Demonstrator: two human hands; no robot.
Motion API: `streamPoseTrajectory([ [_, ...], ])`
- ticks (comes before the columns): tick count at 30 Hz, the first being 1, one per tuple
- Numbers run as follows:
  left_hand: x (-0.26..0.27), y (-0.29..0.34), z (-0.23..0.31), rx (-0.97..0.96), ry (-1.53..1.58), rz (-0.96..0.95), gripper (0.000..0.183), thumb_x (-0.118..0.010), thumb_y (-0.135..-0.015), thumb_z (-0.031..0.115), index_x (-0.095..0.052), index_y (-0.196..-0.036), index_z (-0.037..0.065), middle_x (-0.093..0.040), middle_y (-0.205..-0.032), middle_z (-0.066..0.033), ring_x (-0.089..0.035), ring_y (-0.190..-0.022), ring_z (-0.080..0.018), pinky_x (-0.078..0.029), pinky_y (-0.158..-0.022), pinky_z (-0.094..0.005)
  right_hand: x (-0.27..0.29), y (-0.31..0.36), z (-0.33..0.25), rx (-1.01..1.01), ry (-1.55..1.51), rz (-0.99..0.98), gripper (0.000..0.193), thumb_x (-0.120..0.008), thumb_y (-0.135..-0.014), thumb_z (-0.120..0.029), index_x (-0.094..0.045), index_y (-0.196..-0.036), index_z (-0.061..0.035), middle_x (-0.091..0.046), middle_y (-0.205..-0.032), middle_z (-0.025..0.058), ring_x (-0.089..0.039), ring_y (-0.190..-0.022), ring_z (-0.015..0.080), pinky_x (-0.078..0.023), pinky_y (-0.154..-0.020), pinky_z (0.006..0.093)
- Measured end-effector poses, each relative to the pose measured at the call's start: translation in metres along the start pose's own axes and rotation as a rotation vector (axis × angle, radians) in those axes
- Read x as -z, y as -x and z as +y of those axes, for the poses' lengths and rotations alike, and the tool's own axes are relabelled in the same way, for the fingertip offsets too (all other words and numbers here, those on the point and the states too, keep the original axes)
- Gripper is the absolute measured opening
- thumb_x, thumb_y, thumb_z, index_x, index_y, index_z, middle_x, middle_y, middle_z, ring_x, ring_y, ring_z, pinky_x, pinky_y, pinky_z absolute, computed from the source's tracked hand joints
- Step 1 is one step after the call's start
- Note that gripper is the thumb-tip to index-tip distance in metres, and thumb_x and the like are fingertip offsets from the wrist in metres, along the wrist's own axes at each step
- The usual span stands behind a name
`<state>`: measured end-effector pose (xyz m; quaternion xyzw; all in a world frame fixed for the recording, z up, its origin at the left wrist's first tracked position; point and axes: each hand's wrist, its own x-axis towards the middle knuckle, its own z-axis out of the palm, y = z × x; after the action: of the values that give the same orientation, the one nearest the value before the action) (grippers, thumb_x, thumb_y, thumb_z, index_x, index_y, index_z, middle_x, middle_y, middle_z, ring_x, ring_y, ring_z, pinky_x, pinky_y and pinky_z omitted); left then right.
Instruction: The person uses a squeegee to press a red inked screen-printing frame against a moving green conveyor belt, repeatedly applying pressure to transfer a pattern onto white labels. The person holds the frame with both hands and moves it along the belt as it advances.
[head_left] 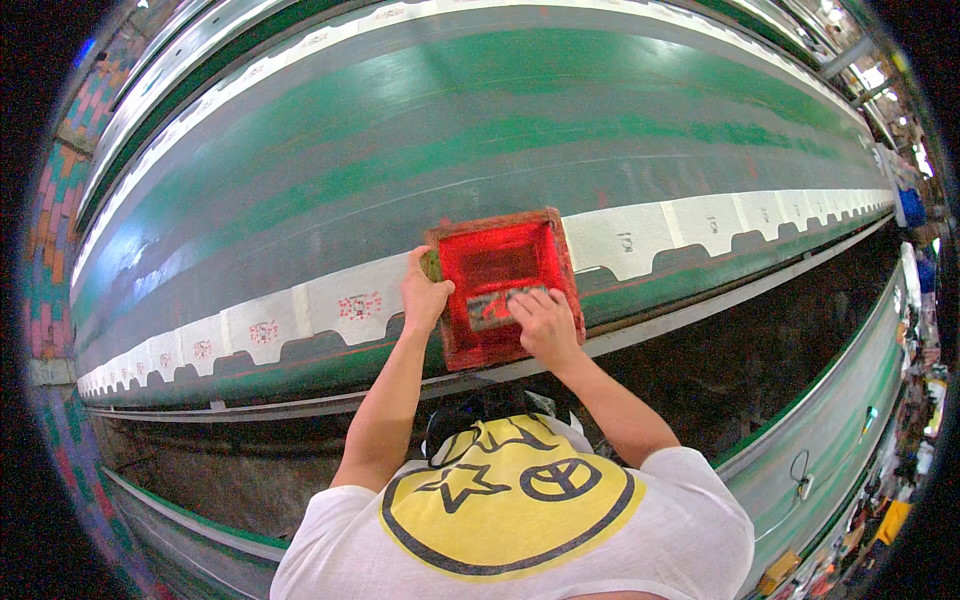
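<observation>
A red-stained screen-printing frame [470,352] lies across the row of white cut pieces on the near edge of a long green table. My left hand [426,297] is closed round the frame's left side, beside a small yellow-green block [431,265]. Inside the frame, my right hand [546,324] grips a greyish, red-smeared squeegee [487,310], fingers curled over its right part. Red ink covers the mesh [500,262]. To the left, white pieces [360,305] carry a red and black print; those on the right [628,241] show only a small dark print. The frame hides the piece beneath it.
The green table [560,90] curves across the view, with another row of white pieces [390,12] along its far edge. A pale rail [300,408] borders its near side. Behind me runs a second green table [815,460]. Blue items [911,207] stand at the far right.
</observation>
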<state>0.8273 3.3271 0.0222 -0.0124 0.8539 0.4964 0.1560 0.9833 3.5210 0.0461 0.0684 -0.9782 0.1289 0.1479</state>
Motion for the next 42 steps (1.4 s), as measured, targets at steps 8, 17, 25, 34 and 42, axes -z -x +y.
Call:
streamPoseTrajectory([
  [8, 0.000, -0.002, 0.004, -0.059, -0.090, 0.034, 0.073, -0.079, -0.071, 0.000, -0.051, -0.138, 0.014, -0.072, -0.115, -0.0199, -0.070, -0.109, -0.0389, -0.055, -0.094, -0.0459, 0.000, -0.102, 0.043, -0.068, -0.107, -0.027, 0.022, -0.062, -0.078, -0.004, -0.074, -0.095, -0.0102, -0.075, -0.096, 0.0065, -0.069, -0.095, 0.0272, -0.048, -0.091, 0.0463],
  [17, -0.005, -0.001, -0.003, -0.023, -0.061, 0.014, 0.076, -0.081, -0.072, 0.001, -0.049, -0.139, 0.016, -0.072, -0.114, -0.0212, -0.069, -0.109, -0.0411, -0.054, -0.093, -0.0475, -0.010, -0.063, 0.030, -0.088, -0.056, -0.162, 0.024, -0.063, -0.077, -0.007, -0.072, -0.100, -0.0087, -0.074, -0.101, 0.0074, -0.068, -0.097, 0.0297, -0.051, -0.084, 0.0472],
  [25, -0.011, -0.009, -0.024, -0.100, 0.142, 0.059, 0.076, -0.075, -0.066, -0.001, -0.052, -0.138, 0.011, -0.071, -0.117, -0.0151, -0.068, -0.111, -0.0312, -0.053, -0.098, -0.0411, 0.020, 0.008, -0.004, -0.019, -0.079, -0.063, 0.027, -0.063, -0.080, -0.011, -0.070, -0.106, -0.0108, -0.071, -0.106, 0.0030, -0.065, -0.104, 0.0231, -0.047, -0.092, 0.0433],
  [34, -0.075, 0.018, 0.065, -0.058, 0.153, 0.090, 0.077, -0.072, -0.067, -0.003, -0.052, -0.140, 0.011, -0.070, -0.119, -0.0130, -0.067, -0.111, -0.0267, -0.051, -0.100, -0.0376, 0.062, 0.026, 0.082, -0.037, -0.046, -0.043, 0.028, -0.063, -0.080, -0.010, -0.069, -0.107, -0.0118, -0.071, -0.111, 0.0021, -0.064, -0.107, 0.0225, -0.047, -0.096, 0.0436],
  [42, -0.194, 0.040, 0.137, 0.032, 0.132, 0.040, 0.077, -0.073, -0.067, -0.004, -0.052, -0.140, 0.011, -0.070, -0.120, -0.0137, -0.067, -0.111, -0.0270, -0.051, -0.099, -0.0381, 0.099, 0.072, 0.195, -0.094, -0.018, -0.071, 0.024, -0.062, -0.082, -0.009, -0.069, -0.105, -0.0117, -0.072, -0.111, 0.0022, -0.066, -0.106, 0.0226, -0.047, -0.095, 0.0438],
])
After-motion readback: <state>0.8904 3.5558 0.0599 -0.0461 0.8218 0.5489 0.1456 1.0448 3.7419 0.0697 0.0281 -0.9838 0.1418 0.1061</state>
